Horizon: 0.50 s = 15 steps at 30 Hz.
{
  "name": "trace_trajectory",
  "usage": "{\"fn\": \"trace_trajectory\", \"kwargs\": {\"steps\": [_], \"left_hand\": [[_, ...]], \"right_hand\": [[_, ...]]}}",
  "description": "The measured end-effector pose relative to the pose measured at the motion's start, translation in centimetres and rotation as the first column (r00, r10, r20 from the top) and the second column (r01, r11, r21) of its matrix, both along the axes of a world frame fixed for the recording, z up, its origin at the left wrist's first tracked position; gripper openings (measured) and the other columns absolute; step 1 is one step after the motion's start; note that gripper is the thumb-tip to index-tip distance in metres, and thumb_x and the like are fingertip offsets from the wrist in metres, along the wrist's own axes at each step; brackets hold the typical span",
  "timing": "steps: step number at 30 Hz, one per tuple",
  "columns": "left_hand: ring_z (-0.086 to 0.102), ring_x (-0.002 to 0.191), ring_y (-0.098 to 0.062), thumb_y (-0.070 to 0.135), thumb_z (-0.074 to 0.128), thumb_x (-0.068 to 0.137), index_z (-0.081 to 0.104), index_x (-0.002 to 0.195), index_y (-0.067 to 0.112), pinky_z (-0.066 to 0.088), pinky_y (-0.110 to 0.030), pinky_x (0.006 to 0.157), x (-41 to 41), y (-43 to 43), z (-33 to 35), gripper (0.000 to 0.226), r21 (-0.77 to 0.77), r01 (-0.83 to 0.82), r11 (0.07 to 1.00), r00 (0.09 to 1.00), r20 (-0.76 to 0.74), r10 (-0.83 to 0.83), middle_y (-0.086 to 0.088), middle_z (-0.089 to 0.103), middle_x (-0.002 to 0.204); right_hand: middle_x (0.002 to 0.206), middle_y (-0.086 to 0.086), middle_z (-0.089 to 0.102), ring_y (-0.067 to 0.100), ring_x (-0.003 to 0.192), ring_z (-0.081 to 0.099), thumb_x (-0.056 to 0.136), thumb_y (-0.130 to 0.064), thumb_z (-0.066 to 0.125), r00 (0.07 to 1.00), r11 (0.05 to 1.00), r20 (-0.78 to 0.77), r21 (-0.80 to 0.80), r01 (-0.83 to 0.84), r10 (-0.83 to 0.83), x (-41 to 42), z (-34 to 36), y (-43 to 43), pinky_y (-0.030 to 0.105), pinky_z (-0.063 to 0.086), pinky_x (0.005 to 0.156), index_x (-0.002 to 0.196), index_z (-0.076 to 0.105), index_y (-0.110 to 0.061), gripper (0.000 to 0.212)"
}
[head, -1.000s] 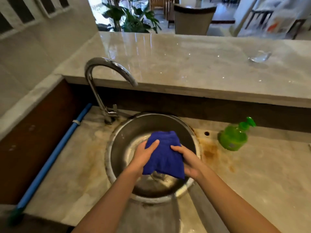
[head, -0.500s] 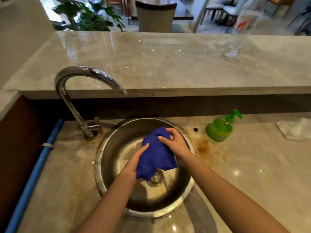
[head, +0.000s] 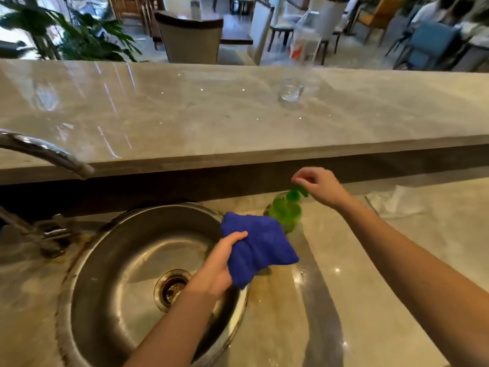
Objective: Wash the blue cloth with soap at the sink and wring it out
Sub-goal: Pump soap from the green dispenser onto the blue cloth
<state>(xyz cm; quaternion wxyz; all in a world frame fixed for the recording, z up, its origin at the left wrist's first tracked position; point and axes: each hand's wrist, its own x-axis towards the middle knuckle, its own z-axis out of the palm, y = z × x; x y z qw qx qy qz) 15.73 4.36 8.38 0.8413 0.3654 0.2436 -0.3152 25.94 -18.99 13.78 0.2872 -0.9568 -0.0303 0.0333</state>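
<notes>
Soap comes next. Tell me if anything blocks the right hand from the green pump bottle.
Nothing visible does. The right hand hovers just above the green soap pump bottle; the blue cloth, in the left hand, sits lower, beside it.

Bunched blue cloth (head: 260, 250) beside green soap bottle (head: 285, 211)

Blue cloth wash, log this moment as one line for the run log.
step: getting soap | left hand: holds blue cloth beside sink rim | right hand: over green soap bottle pump, press not confirmed | tap: no water seen
</notes>
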Motion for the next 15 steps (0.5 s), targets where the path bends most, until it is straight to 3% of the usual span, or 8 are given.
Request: {"fn": "trace_trajectory", "kwargs": {"steps": [2,3,5,6,8,11,15], "left_hand": [[0.071,0.071,-0.029,0.005,0.051,0.09,0.06,0.108,0.004,0.058,-0.036,0.057,0.5,-2.4,0.3,0.021,0.007,0.002,1.0,0.999,-0.047,-0.002,-0.015,0.074,0.081],[0.071,0.076,-0.03,0.002,0.051,0.09,0.059,0.112,0.003,0.058,-0.038,0.061,0.8,-3.6,0.4,0.024,0.014,-0.004,1.0,0.998,-0.057,0.004,-0.016,0.074,0.087],[0.065,0.101,-0.034,-0.001,0.053,0.088,0.058,0.117,0.003,0.052,-0.045,0.089,1.4,-5.5,0.6,0.03,0.03,-0.019,0.999,0.996,-0.087,0.021,-0.018,0.068,0.108],[0.06,0.109,-0.034,-0.002,0.054,0.087,0.059,0.113,0.003,0.047,-0.046,0.098,1.7,-6.4,0.7,0.027,0.031,-0.017,0.999,0.995,-0.102,0.021,-0.017,0.065,0.113],[0.057,0.114,-0.034,-0.001,0.056,0.086,0.06,0.097,0.004,0.043,-0.045,0.102,2.2,-7.9,1.1,0.013,0.004,0.0,1.0,0.992,-0.123,0.001,-0.016,0.064,0.108],[0.057,0.11,-0.033,0.0,0.06,0.083,0.057,0.092,0.006,0.044,-0.044,0.101,3.0,-9.6,1.8,0.011,0.007,0.021,1.0,0.987,-0.158,-0.019,-0.015,0.062,0.115],[0.056,0.108,-0.032,0.0,0.061,0.084,0.051,0.122,0.007,0.044,-0.045,0.1,4.3,-11.6,2.2,0.04,0.025,0.021,0.999,0.993,-0.113,-0.018,-0.015,0.058,0.123]], "right_hand": [[0.089,0.003,0.067,0.019,0.084,0.065,0.096,-0.026,0.054,0.994,0.997,-0.089,-0.038,-0.071,0.068,1.1,-0.1,-0.1,0.036,0.052,0.077,0.092,0.069,-0.016,0.018],[0.083,0.003,0.066,0.019,0.079,0.064,0.096,-0.028,0.053,0.99,0.995,-0.116,-0.054,-0.089,0.083,1.6,-0.1,0.0,0.036,0.052,0.074,0.084,0.067,-0.017,0.021],[0.074,0.001,0.063,0.018,0.07,0.062,0.096,-0.035,0.052,0.984,0.983,-0.14,-0.129,-0.13,0.112,2.5,-0.3,0.4,0.035,0.05,0.067,0.074,0.061,-0.02,0.028],[0.07,0.001,0.062,0.018,0.066,0.06,0.097,-0.038,0.05,0.982,0.972,-0.145,-0.179,-0.15,0.125,2.8,-0.5,0.7,0.034,0.048,0.063,0.071,0.059,-0.02,0.032],[0.066,0.0,0.058,0.017,0.061,0.056,0.099,-0.039,0.044,0.979,0.961,-0.163,-0.225,-0.162,0.127,3.3,-0.9,1.1,0.032,0.044,0.06,0.068,0.055,-0.02,0.038],[0.078,0.005,0.059,0.018,0.074,0.056,0.102,-0.036,0.037,0.967,0.989,-0.24,-0.099,-0.108,0.082,3.9,-1.7,1.1,0.038,0.046,0.071,0.076,0.058,-0.014,0.04],[0.089,0.0,0.054,0.014,0.084,0.051,0.104,-0.033,0.033,0.943,0.998,-0.327,0.005,-0.066,0.064,4.6,-2.3,0.9,0.033,0.039,0.082,0.086,0.058,-0.015,0.036]]}}
